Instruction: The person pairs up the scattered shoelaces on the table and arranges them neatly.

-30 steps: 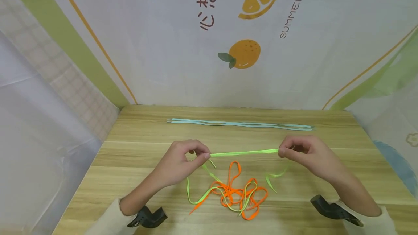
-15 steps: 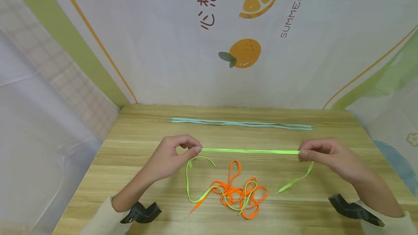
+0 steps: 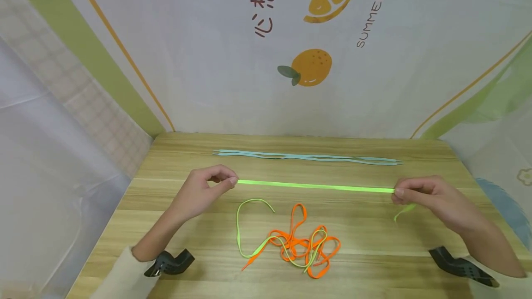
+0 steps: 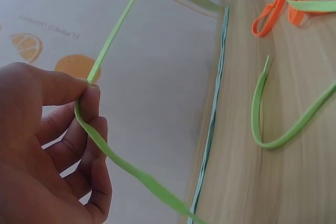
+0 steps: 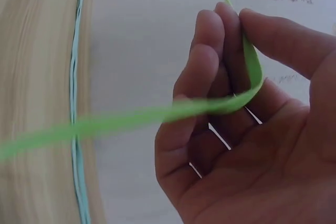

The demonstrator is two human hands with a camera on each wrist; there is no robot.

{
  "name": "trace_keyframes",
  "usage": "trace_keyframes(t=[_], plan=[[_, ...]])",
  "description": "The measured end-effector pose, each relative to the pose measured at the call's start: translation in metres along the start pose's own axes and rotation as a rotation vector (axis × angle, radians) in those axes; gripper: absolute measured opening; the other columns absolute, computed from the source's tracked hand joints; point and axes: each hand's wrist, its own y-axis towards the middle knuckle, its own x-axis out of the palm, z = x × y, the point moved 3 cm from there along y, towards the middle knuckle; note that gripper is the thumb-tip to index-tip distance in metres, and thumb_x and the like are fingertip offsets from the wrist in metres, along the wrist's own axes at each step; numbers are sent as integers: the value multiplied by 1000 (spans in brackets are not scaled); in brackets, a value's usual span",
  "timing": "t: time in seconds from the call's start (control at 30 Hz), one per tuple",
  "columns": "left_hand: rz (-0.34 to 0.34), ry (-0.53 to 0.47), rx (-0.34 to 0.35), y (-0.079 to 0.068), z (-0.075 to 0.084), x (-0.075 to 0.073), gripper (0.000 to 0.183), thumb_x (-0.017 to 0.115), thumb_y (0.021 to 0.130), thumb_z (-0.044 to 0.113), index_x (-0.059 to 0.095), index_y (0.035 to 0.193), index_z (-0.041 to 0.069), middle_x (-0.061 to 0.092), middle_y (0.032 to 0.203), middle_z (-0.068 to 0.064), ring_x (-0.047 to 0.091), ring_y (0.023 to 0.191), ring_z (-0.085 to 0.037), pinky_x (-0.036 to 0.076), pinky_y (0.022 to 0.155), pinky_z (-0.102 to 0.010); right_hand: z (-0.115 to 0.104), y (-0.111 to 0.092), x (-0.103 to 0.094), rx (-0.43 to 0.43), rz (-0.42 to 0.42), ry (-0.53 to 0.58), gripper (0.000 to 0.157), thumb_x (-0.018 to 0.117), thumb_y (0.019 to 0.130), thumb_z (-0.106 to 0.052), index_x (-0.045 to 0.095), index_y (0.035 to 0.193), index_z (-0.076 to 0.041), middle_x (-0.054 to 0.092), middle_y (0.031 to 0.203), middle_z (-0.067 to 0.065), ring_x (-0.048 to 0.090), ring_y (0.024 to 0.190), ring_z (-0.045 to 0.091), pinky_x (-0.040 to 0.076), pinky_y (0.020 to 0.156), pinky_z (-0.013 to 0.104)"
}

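Stretched straight between both hands is a neon green shoelace (image 3: pixel 316 186), raised above the table. My left hand (image 3: pixel 203 191) pinches it between thumb and index finger; in the left wrist view a loose tail of the green shoelace (image 4: pixel 147 182) hangs below the fingers. My right hand (image 3: pixel 432 200) pinches the other end the same way, and its short tail (image 5: pixel 131 119) crosses the palm in the right wrist view. Below, on the table, another green shoelace (image 3: pixel 238 230) curves in a loop and runs over a tangled orange shoelace (image 3: pixel 293 243).
Two pale blue shoelaces (image 3: pixel 307 157) lie side by side along the back of the wooden table (image 3: pixel 174 262). A white printed cloth (image 3: pixel 216 82) hangs behind the table and at its sides.
The hands have moved apart, left hand leftward and right hand rightward, so the taut stretch of green shoelace is longer. The tail at the right hand has shortened. The other shoelaces stay put.
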Motion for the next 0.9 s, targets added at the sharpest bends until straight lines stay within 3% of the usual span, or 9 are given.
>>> trace_keyframes(t=[0.2,0.4,0.67,0.9], plan=[[16,17,-44,0,-13,-7,7,74,106,18,81,108,16,79,100,2,70,98,-23,55,72,-38,18,-6,-7,55,46,-52,30,51,112,7,79,111,-1,76,106,1,72,100,16,54,89,23],[33,44,-85,0,-32,-14,10,73,107,18,81,109,13,80,104,-7,71,100,-24,55,79,-43,40,-12,-16,138,79,-61,30,50,114,3,80,113,0,79,106,0,71,100,13,44,89,15],[62,89,-114,0,-51,-24,13,72,108,19,82,110,11,80,113,-4,72,110,-28,56,93,-50,64,-24,-31,160,121,5,33,47,115,4,80,116,0,81,107,-4,71,95,12,49,84,18],[90,121,-114,3,-61,-30,15,71,108,18,82,109,9,80,115,-7,73,115,-32,55,103,-57,79,-31,-43,243,156,11,32,49,116,0,80,118,1,81,106,-3,70,96,9,46,85,15]])
